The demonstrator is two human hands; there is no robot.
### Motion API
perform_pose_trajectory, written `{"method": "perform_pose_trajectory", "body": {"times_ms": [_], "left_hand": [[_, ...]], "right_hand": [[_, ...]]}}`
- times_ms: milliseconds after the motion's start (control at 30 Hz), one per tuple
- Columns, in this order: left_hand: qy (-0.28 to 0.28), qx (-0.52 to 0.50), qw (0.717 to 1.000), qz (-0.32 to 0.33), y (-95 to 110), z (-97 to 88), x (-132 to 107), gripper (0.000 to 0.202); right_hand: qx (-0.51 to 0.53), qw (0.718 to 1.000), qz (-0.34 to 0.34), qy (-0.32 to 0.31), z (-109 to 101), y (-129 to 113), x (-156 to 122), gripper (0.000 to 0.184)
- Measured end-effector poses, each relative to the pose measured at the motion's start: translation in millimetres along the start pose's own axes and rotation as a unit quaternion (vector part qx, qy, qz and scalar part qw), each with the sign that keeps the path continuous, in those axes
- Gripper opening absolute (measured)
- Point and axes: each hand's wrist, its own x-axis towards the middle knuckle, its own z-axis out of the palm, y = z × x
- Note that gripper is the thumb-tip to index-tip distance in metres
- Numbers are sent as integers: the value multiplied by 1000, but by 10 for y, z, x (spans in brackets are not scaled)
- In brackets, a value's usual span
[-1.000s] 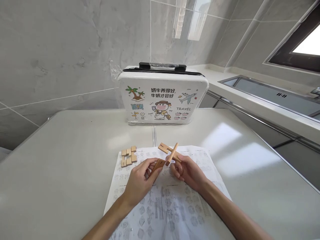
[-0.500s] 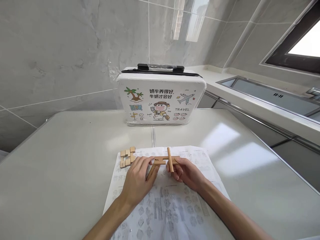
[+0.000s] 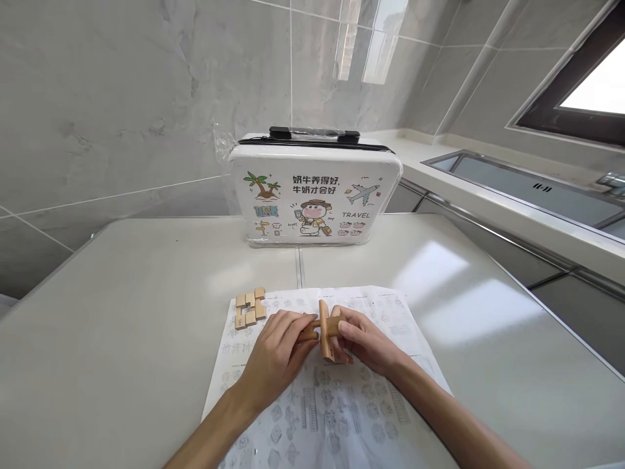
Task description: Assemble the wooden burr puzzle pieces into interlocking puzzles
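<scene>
Both my hands meet over a printed instruction sheet (image 3: 336, 410) on the white table (image 3: 122, 312). Between them is a small cross of wooden puzzle bars (image 3: 325, 329): one bar stands nearly upright, another runs across it. My left hand (image 3: 276, 355) pinches the left end of the crossing bar. My right hand (image 3: 364, 339) closes its fingers on the right side of the cross. A separate notched wooden block piece (image 3: 250, 307) lies on the sheet's upper left corner, a short way from my left hand.
A white cartoon-printed case (image 3: 315, 189) with a black handle stands upright at the back of the table against the tiled wall. A counter with a steel sink (image 3: 527, 189) runs along the right. A seam (image 3: 299, 264) divides the tabletop.
The wooden bars have come together into a tighter cross and moved lower, toward me. Both hands have closed in on them; the upright bar now sits between my fingers.
</scene>
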Motion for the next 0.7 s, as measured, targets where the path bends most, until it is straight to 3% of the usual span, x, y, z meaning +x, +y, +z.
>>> {"method": "perform_pose_trajectory", "body": {"times_ms": [100,267,700], "left_hand": [[-4,-13,1000,-1,4,-6,8,24],[-6,-19,1000,0,1,1,4,25],[-16,-2,1000,16,-23,17,-13,22]], "right_hand": [[9,1000,1,6,-13,10,-5,46],[-3,1000,9,3,-24,-2,-7,74],[8,999,26,-28,-36,-11,-3,61]]}}
